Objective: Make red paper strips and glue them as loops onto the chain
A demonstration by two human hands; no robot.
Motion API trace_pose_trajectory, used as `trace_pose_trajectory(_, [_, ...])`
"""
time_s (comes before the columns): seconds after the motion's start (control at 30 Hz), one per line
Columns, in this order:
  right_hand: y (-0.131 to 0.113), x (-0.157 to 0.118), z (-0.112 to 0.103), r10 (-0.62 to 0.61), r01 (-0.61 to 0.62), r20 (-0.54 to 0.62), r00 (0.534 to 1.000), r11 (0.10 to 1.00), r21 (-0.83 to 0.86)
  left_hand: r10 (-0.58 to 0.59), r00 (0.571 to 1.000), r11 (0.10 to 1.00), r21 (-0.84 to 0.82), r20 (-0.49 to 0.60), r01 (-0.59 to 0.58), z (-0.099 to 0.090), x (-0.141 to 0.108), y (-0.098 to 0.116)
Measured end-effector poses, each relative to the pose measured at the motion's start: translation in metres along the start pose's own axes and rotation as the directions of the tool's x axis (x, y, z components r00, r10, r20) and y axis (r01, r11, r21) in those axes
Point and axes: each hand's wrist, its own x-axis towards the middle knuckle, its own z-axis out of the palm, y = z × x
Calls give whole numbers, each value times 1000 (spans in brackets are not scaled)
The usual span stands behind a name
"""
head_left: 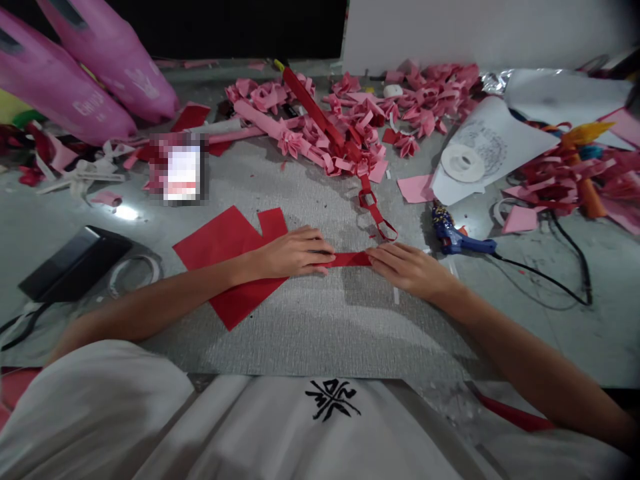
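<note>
A narrow red paper strip (351,259) lies across the grey mat between my two hands. My left hand (296,252) has its fingers pressed together on the strip's left end, and its wrist rests over a large red sheet (225,243) with a notch in its top edge. At the strip's right end, my right hand (403,265) pinches the paper with its fingers together. A short red paper chain (371,208) lies just above the right hand, joined to a pile of pink and red paper pieces.
Pink folded paper flowers (420,110) are heaped at the back. A blue glue gun (463,241) with a black cord lies at the right, below a white ribbon roll (463,163). At the left are a black box (75,263) and two pink bottles (120,63).
</note>
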Motion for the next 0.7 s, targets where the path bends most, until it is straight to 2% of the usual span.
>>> trace_pose_trajectory(0.23, [2,-4,-3,50,-55,86,995,997,52,-32,992,994,-109,-123,18,2,2,7])
trace_pose_trajectory(0.33, [0,-5,2,176,-191,85,981,959,210,-80,992,986,-156,-101,64,5,3,8])
trace_pose_trajectory(0.4, [-4,-2,7,332,-340,85,939,870,358,-111,990,979,-182,-92,93,7,2,8])
trace_pose_trajectory(0.5, [-11,5,14,538,-546,175,825,675,497,-150,984,961,-247,-100,122,8,4,10])
trace_pose_trajectory(0.53, [-13,8,14,562,-577,207,801,632,517,-172,980,952,-271,-96,141,7,5,11])
trace_pose_trajectory(0.6, [-14,14,13,559,-589,248,792,588,555,-247,967,928,-304,-67,216,5,9,15])
trace_pose_trajectory(0.67, [-14,18,8,556,-591,272,785,542,598,-351,936,886,-328,-15,327,2,14,18])
trace_pose_trajectory(0.7, [-13,19,5,569,-610,299,766,496,618,-406,914,854,-349,14,385,1,16,20])
